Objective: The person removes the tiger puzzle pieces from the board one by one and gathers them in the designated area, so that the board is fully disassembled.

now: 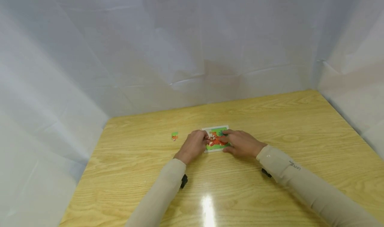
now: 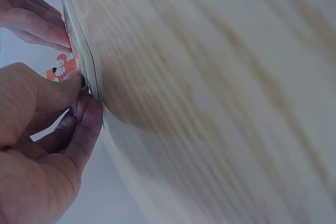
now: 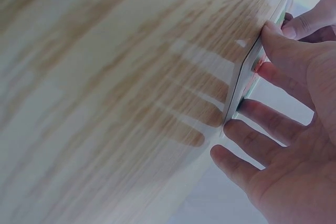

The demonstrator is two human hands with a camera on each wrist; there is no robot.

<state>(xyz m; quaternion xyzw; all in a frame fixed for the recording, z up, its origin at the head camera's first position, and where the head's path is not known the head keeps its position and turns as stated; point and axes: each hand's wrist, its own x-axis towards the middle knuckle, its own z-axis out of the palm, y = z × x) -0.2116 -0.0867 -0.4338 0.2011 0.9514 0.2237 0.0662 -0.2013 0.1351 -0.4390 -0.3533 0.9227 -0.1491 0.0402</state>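
A small jigsaw puzzle (image 1: 217, 147) with a white frame and an orange tiger on green lies flat on the wooden table. At its left side my left hand (image 1: 194, 144) pinches a puzzle piece (image 2: 62, 67) bearing the tiger's face, tilted up from the picture. Thumb and curled fingers cover part of that piece. My right hand (image 1: 242, 143) rests at the puzzle's right side. Its fairly straight, spread fingers (image 3: 273, 116) touch the frame and the picture, and the thumb lies along the near edge.
One loose puzzle piece (image 1: 174, 136), green and orange, lies on the table (image 1: 135, 163) left of the left hand. White sheeting (image 1: 168, 47) hangs behind the table and along both sides.
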